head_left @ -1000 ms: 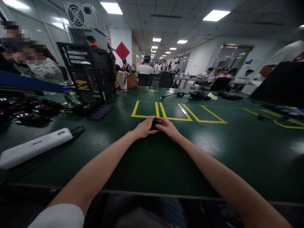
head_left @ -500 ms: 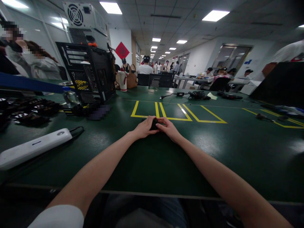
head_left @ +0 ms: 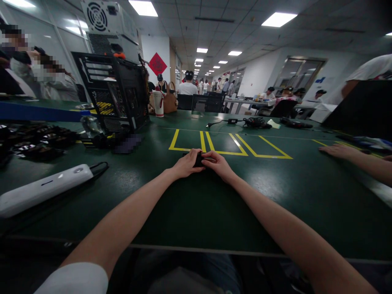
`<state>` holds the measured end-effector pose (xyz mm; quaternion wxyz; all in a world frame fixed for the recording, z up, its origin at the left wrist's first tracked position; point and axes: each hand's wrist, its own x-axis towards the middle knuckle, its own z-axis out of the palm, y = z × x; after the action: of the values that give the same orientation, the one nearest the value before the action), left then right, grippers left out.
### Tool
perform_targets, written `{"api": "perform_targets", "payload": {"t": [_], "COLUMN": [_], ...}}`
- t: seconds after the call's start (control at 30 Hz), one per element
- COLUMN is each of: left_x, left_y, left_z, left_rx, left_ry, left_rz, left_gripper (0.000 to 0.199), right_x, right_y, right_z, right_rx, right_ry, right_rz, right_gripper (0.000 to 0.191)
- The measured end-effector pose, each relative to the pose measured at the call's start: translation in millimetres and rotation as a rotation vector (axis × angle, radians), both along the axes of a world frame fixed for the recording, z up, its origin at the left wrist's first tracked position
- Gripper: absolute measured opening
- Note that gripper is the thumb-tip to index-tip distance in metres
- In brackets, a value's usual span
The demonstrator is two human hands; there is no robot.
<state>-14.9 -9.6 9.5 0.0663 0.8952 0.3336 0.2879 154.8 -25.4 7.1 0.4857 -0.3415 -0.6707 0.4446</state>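
Observation:
Between my two hands, low over the green table (head_left: 190,212), is a small black object (head_left: 198,159); its kind is mostly hidden by fingers. My left hand (head_left: 187,164) is closed round its left side, thumb near and fingers beyond. From the right, my right hand (head_left: 218,164) pinches the same object with thumb and fingertips. Just past the hands, yellow tape outlines (head_left: 226,153) mark the tabletop.
A black computer case (head_left: 122,94) with power supplies (head_left: 107,20) on top stands back left. Nearer lie a white elongated device (head_left: 45,190) and black parts (head_left: 39,143). Coiled cables (head_left: 257,122) lie at the back. Another person's hand (head_left: 338,151) rests at right.
Another person's hand and forearm have come onto the table at the right. My right fingers have shifted very slightly on the black object; my left hand stays in place.

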Motion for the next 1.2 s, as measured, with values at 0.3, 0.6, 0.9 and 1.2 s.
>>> {"api": "perform_targets", "payload": {"t": [0.3, 0.6, 0.9, 1.2], "left_x": [-0.6, -0.2, 0.3, -0.2], "left_y": [1.4, 0.0, 0.5, 1.4], "left_z": [-2.1, -0.4, 0.2, -0.9], "left_rx": [-0.003, -0.018, -0.030, -0.023], "left_ry": [-0.009, -0.003, 0.003, -0.001], "left_rz": [-0.005, 0.003, 0.011, 0.015], "left_gripper": [0.057, 0.057, 0.058, 0.059], "right_x": [0.8, 0.4, 0.1, 2.1], "right_y": [1.1, 2.5, 0.6, 4.4], "right_z": [-0.3, -0.8, -1.8, -2.8], "right_rx": [-0.029, -0.033, -0.015, -0.052], "right_ry": [0.013, -0.017, -0.010, -0.056], "right_rz": [0.024, -0.009, 0.000, 0.007], "right_gripper": [0.031, 0.034, 0.028, 0.037]}}
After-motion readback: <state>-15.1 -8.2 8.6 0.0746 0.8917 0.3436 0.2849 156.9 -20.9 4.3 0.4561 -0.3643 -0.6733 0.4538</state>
